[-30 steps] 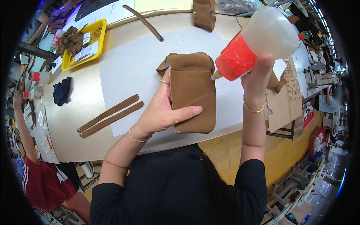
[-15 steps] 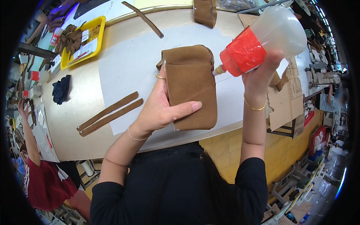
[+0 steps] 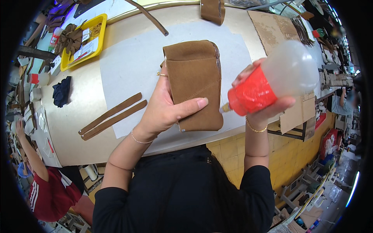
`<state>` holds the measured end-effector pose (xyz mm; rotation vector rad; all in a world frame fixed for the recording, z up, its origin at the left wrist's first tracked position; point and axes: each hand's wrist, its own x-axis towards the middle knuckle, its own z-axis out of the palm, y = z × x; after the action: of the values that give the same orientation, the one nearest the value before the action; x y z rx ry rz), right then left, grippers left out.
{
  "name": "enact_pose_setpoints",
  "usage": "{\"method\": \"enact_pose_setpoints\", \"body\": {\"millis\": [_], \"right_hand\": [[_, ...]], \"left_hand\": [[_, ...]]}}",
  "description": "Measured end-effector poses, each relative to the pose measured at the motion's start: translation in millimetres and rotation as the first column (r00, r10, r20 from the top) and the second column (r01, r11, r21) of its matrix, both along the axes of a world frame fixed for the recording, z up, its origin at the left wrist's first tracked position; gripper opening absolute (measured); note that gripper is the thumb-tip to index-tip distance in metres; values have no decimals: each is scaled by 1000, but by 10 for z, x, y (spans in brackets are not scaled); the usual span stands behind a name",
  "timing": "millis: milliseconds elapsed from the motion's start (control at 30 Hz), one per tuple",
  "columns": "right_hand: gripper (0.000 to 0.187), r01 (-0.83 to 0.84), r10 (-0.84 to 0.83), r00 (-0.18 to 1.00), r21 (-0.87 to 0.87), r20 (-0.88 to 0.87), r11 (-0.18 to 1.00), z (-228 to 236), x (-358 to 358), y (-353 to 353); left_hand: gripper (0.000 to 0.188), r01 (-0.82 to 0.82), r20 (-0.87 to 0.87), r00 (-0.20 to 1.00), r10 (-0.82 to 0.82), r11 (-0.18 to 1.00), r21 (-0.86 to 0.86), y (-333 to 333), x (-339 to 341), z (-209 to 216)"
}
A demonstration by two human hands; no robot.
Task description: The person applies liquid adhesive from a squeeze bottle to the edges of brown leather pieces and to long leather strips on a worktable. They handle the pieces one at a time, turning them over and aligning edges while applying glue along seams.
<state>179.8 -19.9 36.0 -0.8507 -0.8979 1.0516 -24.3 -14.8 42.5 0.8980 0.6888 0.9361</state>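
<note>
My left hand (image 3: 165,103) grips a brown leather pouch (image 3: 198,77) by its left side, thumb flat across the front and the other fingers hidden behind. The pouch has a folded top and a slanting stitched seam; a wet-looking line runs along its upper right edge. My right hand (image 3: 268,110) is wrapped around a squeeze bottle (image 3: 254,91), translucent white with a red band. Tilted over, the bottle has its narrow nozzle at the pouch's lower right edge. Whether nozzle and leather touch, I cannot tell.
Two brown leather strips (image 3: 112,116) lie left of the pouch on white paper (image 3: 128,58). A yellow tray (image 3: 101,42), dark cloth (image 3: 62,91) and another brown piece (image 3: 212,11) are farther off. Cardboard (image 3: 268,31) lies right. A co-worker in a red shirt (image 3: 50,194) is at left.
The bottle's nozzle has travelled down the pouch's right edge, from its upper part to near the bottom corner. My right hand has moved down with it; my left keeps its hold.
</note>
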Motion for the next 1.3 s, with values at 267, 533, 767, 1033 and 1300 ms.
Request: {"method": "enact_pose_setpoints", "body": {"millis": [267, 533, 767, 1033, 1300], "right_hand": [[96, -402, 468, 775, 240, -425, 883, 62, 296, 70], [99, -301, 389, 831, 268, -396, 915, 292, 445, 157], [96, -104, 195, 921, 271, -337, 957, 545, 513, 276], [102, 287, -336, 935, 315, 111, 905, 855, 303, 632], [59, 75, -30, 994, 451, -105, 890, 918, 97, 689]], "left_hand": [[39, 32, 254, 965, 63, 935, -353, 73, -53, -127], [38, 70, 314, 947, 69, 908, -413, -3, -63, 31], [74, 186, -240, 957, -160, 978, 90, 30, -106, 602], [70, 249, -315, 934, -166, 937, 245, 73, -65, 624], [62, 235, -305, 940, -153, 938, 253, 12, -52, 612]]}}
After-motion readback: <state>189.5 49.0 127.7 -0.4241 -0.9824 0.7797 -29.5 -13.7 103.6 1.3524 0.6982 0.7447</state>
